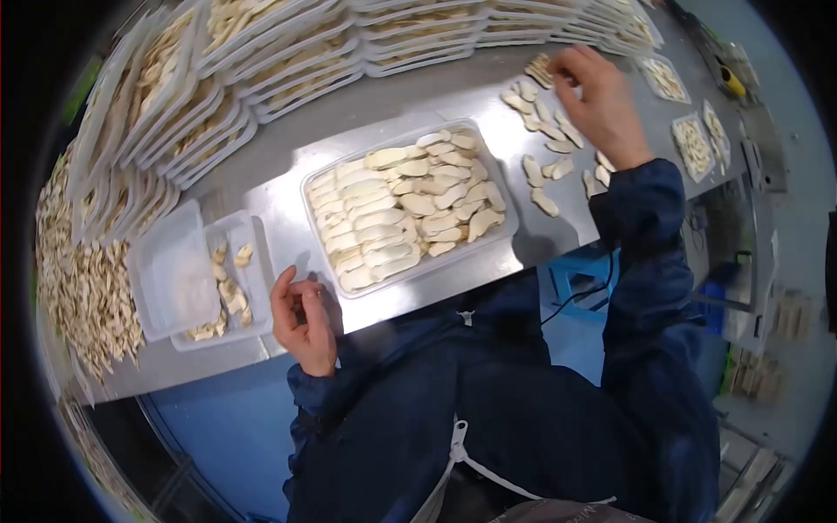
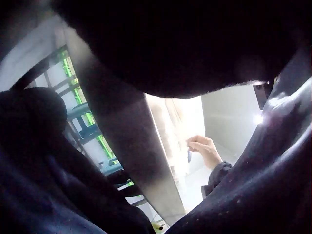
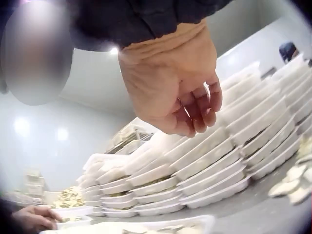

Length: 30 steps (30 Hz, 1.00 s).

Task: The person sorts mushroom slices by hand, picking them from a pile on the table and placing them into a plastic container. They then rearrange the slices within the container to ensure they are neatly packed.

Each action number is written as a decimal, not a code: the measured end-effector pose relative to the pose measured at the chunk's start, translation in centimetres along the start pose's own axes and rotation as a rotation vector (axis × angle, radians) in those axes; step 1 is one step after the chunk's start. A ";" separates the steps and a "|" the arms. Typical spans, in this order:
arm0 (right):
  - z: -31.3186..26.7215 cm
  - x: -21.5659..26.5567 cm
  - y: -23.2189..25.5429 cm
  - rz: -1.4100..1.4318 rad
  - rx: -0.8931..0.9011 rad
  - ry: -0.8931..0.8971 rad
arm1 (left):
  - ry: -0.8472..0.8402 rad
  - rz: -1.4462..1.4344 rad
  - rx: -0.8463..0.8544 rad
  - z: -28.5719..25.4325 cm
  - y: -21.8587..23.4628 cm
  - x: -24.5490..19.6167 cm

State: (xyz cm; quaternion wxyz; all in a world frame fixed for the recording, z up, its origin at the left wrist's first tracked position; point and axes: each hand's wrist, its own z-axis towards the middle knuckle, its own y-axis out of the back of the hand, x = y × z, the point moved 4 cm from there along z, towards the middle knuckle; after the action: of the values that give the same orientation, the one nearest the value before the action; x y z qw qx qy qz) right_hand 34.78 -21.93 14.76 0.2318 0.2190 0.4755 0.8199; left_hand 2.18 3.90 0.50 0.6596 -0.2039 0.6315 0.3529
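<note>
A clear plastic tray filled with rows of pale, mushroom-like slices lies on the metal table in front of me. My right hand is raised beyond its far right corner, beside a small bunch of slices. In the right wrist view the fingers of the right hand bend loosely, with nothing visible between them. Near the table's front edge, my left hand hovers left of the tray with relaxed fingers. Several loose slices lie between the tray and my right forearm.
Stacked full trays line the back of the table. At left, an overturned-looking clear tray overlaps another tray holding a few slices, beside a large heap of slices. Small filled trays stand at right; a blue stool is below.
</note>
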 end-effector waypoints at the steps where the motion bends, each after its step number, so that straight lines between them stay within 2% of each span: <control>1: -1.1 -2.8 0.8 -0.053 0.036 -0.089 | -0.015 0.006 0.002 0.0 0.1 0.3; 2: -2.1 -5.2 1.1 -0.102 0.072 -0.178 | -0.014 0.003 0.003 0.0 0.0 0.2; 5: -5.5 -10.0 -1.2 -0.264 0.446 -0.312 | -0.034 0.016 -0.001 0.0 -0.2 0.1; 8: -6.0 -8.4 -2.8 -0.075 0.312 -0.289 | -0.016 0.038 0.002 0.1 -0.2 0.1; 11: -5.3 -7.3 -5.0 -0.022 0.189 -0.235 | 0.011 0.065 0.002 0.1 -0.1 0.3; 14: -4.0 -5.9 -6.7 0.032 0.208 -0.202 | -0.037 0.060 -0.006 0.1 -0.2 0.1; 21: -2.2 -4.3 -9.3 -0.076 0.187 -0.058 | -0.016 0.048 -0.002 0.0 -0.2 0.2; 27: -1.5 -5.2 -8.8 -0.097 0.221 -0.177 | 0.011 0.065 -0.003 -0.1 -0.2 -0.2; 30: -2.5 -6.1 -7.2 0.089 0.081 -0.217 | 0.006 0.058 0.006 0.0 -0.2 -0.2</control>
State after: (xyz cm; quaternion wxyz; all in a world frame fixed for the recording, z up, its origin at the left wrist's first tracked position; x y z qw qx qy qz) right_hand 39.45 -24.01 6.45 0.2363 0.3365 0.4702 0.7809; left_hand 2.32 3.70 0.63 0.6478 -0.1846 0.6403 0.3692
